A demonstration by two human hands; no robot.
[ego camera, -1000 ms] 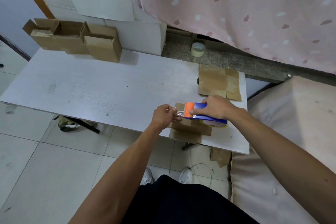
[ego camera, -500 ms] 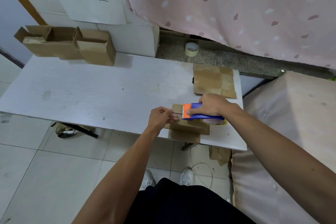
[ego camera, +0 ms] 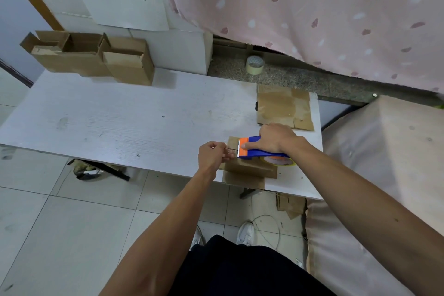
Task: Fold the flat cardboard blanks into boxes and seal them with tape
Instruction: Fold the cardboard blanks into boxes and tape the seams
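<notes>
A small folded cardboard box (ego camera: 249, 168) stands near the front right edge of the white table (ego camera: 120, 122). My right hand (ego camera: 276, 138) grips a blue and orange tape dispenser (ego camera: 258, 150) held over the box top. Just left of the dispenser's toothed blade, my left hand (ego camera: 212, 154) pinches the clear tape end (ego camera: 231, 150). A stack of flat cardboard blanks (ego camera: 284, 107) lies behind my right hand at the table's back right.
Three folded boxes (ego camera: 93, 57) with open flaps stand at the table's back left against the wall. A spare tape roll (ego camera: 254, 65) sits on the stone ledge. A cushioned seat (ego camera: 384, 175) borders the table's right. Cardboard scraps (ego camera: 289, 204) lie on the tiled floor.
The view has shifted slightly. Both hands stay at the box, with the left hand still pinching tape at the dispenser's blade; the gap between them looks a little wider.
</notes>
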